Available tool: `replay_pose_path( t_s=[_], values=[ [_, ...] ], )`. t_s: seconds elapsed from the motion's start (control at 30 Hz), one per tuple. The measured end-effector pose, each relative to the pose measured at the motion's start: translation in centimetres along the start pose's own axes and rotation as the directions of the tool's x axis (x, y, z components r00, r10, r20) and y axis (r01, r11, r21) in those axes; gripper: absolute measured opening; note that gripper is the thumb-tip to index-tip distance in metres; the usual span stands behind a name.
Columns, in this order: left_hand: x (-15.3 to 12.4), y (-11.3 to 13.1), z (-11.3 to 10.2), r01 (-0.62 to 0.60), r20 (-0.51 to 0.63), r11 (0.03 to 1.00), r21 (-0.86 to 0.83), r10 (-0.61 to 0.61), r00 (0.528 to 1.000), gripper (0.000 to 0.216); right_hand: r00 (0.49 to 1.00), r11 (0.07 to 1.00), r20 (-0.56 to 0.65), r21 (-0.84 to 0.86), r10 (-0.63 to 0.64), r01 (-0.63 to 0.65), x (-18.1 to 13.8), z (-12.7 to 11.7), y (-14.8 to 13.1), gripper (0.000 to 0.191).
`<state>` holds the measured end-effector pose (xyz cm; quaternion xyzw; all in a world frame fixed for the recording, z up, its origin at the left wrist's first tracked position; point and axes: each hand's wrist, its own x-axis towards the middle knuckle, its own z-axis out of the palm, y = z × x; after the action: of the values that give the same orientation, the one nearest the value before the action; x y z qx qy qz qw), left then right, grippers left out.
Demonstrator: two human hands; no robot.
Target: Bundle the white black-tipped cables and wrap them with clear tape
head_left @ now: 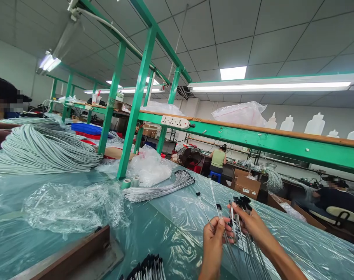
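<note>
Thin grey cables with black connectors are in both my hands, over the near right part of the table. My left hand (214, 243) pinches a few of these cables between thumb and fingers; their black ends point up and away. Close beside it, my right hand (249, 223) is closed round a bunch of cables (254, 249), with a cluster of black connectors (243, 202) above the fingers. The cable tails hang down toward the bottom edge. Another bundle of cables with black ends (149, 268) lies at the bottom centre.
A tied cable bundle (162, 188) lies across the plastic-covered table (153, 221). Crumpled clear plastic (74, 206) and a brown metal angle piece (74, 254) are at the left. Behind them sit a large cable coil (42, 151) and a green frame post (137, 105). Other people work nearby.
</note>
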<state>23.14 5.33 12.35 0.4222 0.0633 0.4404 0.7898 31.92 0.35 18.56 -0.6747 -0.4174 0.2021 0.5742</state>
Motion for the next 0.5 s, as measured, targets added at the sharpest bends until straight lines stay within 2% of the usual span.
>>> replay_pose_path(
  t_s=[0.2, 0.33, 0.4, 0.5],
  values=[
    [-0.1, 0.5, -0.2, -0.047, 0.073, 0.993, 0.110, 0.039, 0.997, 0.040, 0.997, 0.999, 0.074, -0.036, -0.028, 0.031, -0.7, 0.3, -0.6, 0.046],
    [-0.3, 0.5, -0.1, -0.103, 0.169, 0.981, 0.164, 0.075, 0.983, 0.037, 0.974, 0.999, 0.225, -0.024, -0.031, 0.037, -1.4, 0.8, -1.5, 0.043],
    [-0.4, 0.5, 0.0, -0.083, 0.180, 0.985, 0.149, 0.055, 0.982, 0.038, 0.957, 0.999, 0.286, -0.005, -0.042, 0.046, -1.5, 1.0, -1.4, 0.038],
    [-0.4, 0.4, 0.0, -0.076, 0.176, 0.986, 0.147, 0.050, 0.983, 0.037, 0.950, 0.999, 0.308, 0.011, -0.042, 0.040, -1.1, 1.0, -0.8, 0.038]
  ],
)
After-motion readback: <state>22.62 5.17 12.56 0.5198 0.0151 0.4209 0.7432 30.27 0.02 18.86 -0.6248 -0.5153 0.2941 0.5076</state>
